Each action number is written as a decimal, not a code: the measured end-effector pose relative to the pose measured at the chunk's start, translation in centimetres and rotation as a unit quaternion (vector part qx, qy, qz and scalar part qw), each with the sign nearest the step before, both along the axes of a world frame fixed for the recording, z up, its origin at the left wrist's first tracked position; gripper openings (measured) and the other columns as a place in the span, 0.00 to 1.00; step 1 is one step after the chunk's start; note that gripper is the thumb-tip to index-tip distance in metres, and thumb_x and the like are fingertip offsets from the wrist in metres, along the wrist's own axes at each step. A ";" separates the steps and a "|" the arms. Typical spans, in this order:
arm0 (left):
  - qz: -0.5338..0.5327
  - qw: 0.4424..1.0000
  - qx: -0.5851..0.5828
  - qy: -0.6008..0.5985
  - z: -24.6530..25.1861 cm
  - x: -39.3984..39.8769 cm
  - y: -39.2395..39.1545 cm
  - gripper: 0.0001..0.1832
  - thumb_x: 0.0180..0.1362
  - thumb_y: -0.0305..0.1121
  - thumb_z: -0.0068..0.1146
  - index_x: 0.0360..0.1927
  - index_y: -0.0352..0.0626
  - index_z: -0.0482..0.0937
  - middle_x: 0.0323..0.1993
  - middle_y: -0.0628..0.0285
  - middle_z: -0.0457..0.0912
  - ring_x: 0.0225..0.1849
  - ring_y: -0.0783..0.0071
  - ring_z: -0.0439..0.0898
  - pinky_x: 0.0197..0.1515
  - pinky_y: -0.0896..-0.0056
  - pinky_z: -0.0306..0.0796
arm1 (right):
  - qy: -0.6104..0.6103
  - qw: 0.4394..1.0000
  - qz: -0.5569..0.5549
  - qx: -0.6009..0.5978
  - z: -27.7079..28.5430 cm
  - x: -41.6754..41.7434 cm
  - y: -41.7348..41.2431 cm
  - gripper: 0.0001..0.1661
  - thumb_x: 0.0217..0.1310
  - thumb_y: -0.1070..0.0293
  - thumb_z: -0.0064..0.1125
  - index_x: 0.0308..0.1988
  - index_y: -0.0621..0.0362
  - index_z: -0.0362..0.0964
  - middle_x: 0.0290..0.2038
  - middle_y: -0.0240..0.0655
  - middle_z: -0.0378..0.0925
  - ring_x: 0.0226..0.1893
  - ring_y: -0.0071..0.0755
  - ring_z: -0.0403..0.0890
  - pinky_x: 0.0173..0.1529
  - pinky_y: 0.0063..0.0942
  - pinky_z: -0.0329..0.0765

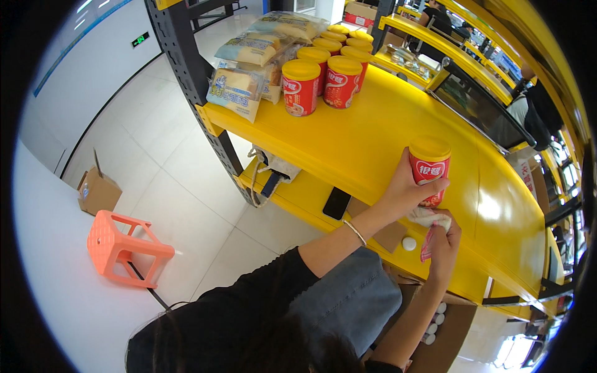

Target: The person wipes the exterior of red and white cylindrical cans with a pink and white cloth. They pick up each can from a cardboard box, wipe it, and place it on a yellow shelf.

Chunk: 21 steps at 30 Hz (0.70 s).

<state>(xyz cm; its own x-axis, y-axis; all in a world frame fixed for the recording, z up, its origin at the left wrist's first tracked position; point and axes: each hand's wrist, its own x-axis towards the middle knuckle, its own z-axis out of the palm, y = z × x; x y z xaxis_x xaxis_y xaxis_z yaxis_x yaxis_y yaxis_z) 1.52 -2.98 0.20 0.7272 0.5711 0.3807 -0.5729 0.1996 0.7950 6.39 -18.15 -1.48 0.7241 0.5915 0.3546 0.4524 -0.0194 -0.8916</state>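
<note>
My left hand (415,186) grips a red can with a yellow plastic lid (430,170), held upright above the yellow shelf board. Just below it, my right hand (443,238) pinches a white and pink cloth (428,223) against the bottom of the can. Farther back on the same yellow shelf (354,135) stand several matching red cans (301,88) in rows. Left of those cans, packs of sliced bread (235,91) in clear printed wrappers are piled up.
On the lower shelf lie a smartphone (336,203), a white round cap (409,243) and a cloth bag with rope handles (277,168). An open carton (447,335) with several white-topped containers sits below. A coral plastic stool (126,249) and a cardboard box (99,191) are at left. People are in the background.
</note>
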 end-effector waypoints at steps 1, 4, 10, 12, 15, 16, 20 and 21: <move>0.018 1.000 0.024 -0.002 -0.4 0.4 -0.2 0.43 0.44 0.40 0.71 0.58 0.38 0.56 0.51 0.55 0.70 0.53 0.65 0.72 0.55 0.65 0.68 | 0.052 0.998 -0.015 0.026 0.2 -0.4 0.0 0.10 0.52 0.80 0.41 0.32 0.64 0.70 0.26 0.31 0.70 0.25 0.19 0.68 0.30 0.20 0.66; 0.024 0.994 0.109 0.019 -0.4 0.2 -0.2 0.44 0.43 0.41 0.71 0.58 0.36 0.56 0.51 0.51 0.71 0.53 0.61 0.73 0.55 0.65 0.68 | 0.075 0.994 -0.040 0.063 0.1 -0.9 0.6 0.07 0.55 0.77 0.42 0.31 0.63 0.69 0.22 0.31 0.69 0.23 0.19 0.67 0.29 0.21 0.66; 0.001 0.989 0.144 0.026 -0.4 0.0 -0.1 0.43 0.43 0.41 0.71 0.57 0.35 0.57 0.50 0.52 0.72 0.52 0.63 0.73 0.54 0.65 0.68 | -0.035 0.994 -0.098 -0.009 1.8 -1.4 2.0 0.07 0.59 0.70 0.51 0.34 0.63 0.66 0.24 0.34 0.72 0.25 0.22 0.70 0.30 0.22 0.68; 0.009 0.984 0.176 0.030 -0.1 -0.2 -0.4 0.43 0.43 0.42 0.71 0.57 0.35 0.58 0.50 0.53 0.71 0.52 0.64 0.73 0.54 0.66 0.67 | -0.075 0.989 -0.127 -0.032 1.7 -1.1 1.9 0.09 0.58 0.70 0.54 0.35 0.63 0.65 0.26 0.35 0.72 0.26 0.25 0.72 0.31 0.25 0.70; 0.030 0.973 0.227 0.033 0.1 -0.4 -0.4 0.43 0.42 0.42 0.72 0.57 0.34 0.58 0.50 0.51 0.72 0.52 0.60 0.74 0.55 0.64 0.67 | -0.066 0.989 -0.125 -0.046 2.3 -1.8 1.8 0.14 0.55 0.70 0.58 0.41 0.64 0.66 0.29 0.37 0.74 0.27 0.29 0.74 0.34 0.28 0.72; 0.017 0.974 0.224 0.030 0.0 -0.5 -0.1 0.43 0.42 0.42 0.71 0.57 0.34 0.59 0.50 0.51 0.72 0.52 0.59 0.74 0.55 0.63 0.67 | -0.052 0.991 -0.117 -0.047 2.5 -2.0 1.8 0.17 0.55 0.71 0.59 0.44 0.65 0.66 0.30 0.38 0.74 0.27 0.30 0.74 0.34 0.29 0.73; 0.054 0.942 0.308 0.118 0.0 -0.6 0.6 0.41 0.42 0.41 0.71 0.55 0.33 0.61 0.48 0.51 0.73 0.50 0.58 0.74 0.53 0.63 0.68 | -0.134 0.987 -0.082 -0.024 1.8 -1.4 2.2 0.28 0.54 0.70 0.60 0.54 0.66 0.63 0.39 0.44 0.77 0.33 0.36 0.79 0.39 0.29 0.74; 0.126 0.920 0.345 0.140 0.2 -1.2 0.5 0.40 0.43 0.41 0.70 0.54 0.33 0.61 0.46 0.51 0.73 0.49 0.59 0.75 0.53 0.63 0.68 | -0.139 0.987 -0.073 -0.041 1.8 -0.9 2.3 0.31 0.54 0.69 0.60 0.56 0.65 0.62 0.41 0.46 0.77 0.36 0.38 0.80 0.40 0.30 0.75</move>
